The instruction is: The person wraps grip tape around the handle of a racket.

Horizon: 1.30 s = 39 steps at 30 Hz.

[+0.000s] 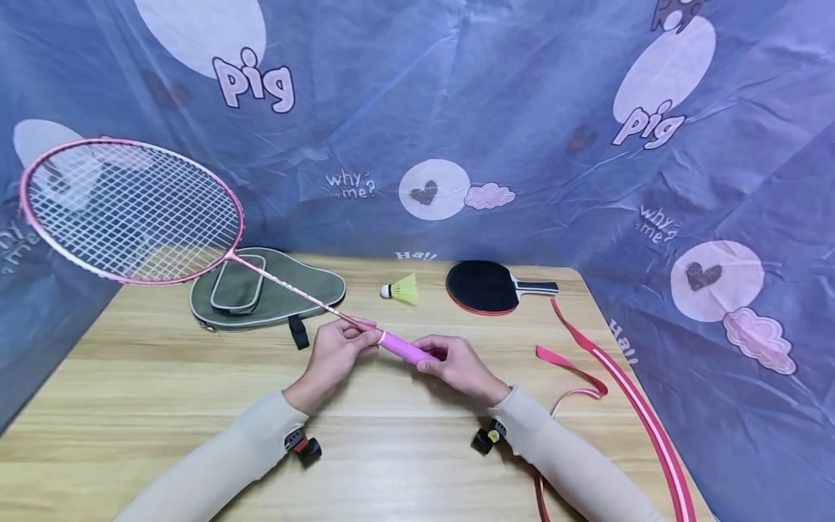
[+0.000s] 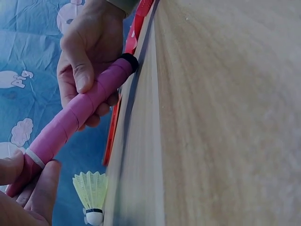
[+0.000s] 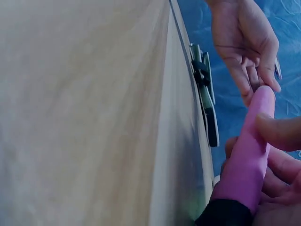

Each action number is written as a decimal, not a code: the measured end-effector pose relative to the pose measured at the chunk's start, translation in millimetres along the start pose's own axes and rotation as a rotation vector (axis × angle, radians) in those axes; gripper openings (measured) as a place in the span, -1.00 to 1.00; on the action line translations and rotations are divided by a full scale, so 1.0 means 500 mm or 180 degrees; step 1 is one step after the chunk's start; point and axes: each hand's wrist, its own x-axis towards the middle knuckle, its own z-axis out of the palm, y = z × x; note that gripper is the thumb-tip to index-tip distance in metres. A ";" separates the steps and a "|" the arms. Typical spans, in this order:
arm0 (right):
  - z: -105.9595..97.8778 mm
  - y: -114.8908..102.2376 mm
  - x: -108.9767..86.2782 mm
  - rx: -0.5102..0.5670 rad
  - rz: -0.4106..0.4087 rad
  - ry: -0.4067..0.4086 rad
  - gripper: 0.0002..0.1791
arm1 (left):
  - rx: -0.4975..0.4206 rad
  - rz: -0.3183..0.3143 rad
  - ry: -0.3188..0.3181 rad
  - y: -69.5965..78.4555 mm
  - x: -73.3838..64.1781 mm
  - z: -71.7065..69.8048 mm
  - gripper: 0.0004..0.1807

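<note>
Both hands hold a pink badminton racket point(image 1: 280, 284) above the table, its strung head point(image 1: 133, 210) tilted up at the left. My left hand point(image 1: 335, 359) pinches the racket where the shaft meets the handle, beside a white ring. Around the pink wrapped grip point(image 1: 406, 349), near its butt, curl the fingers of my right hand point(image 1: 459, 366). In the left wrist view, the grip point(image 2: 77, 113) shows spiral wrap seams and a black end cap point(image 2: 129, 61). The right wrist view shows the right thumb point(image 3: 280, 132) lying along the grip point(image 3: 244, 165).
Behind the hands lie a green racket case point(image 1: 296, 279), a yellow shuttlecock point(image 1: 401, 289) and a black table tennis bat point(image 1: 483, 286). Red-pink ribbon point(image 1: 642, 406) runs down the table's right side. A blue printed cloth point(image 1: 365, 109) hangs around the back and sides.
</note>
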 end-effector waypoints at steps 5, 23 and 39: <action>-0.022 0.004 0.004 0.0233 0.0064 -0.0394 -0.73 | -0.0017 0.0005 -0.0166 -0.005 -0.006 0.002 -0.62; -0.143 0.059 -0.017 0.0303 0.0284 -0.1082 -0.74 | -0.0326 -0.0070 -0.0183 -0.050 -0.048 0.101 -0.62; -0.370 0.113 -0.075 -0.1509 0.0081 -0.0288 -0.80 | 0.0335 0.0207 0.0108 -0.042 -0.045 0.121 -0.75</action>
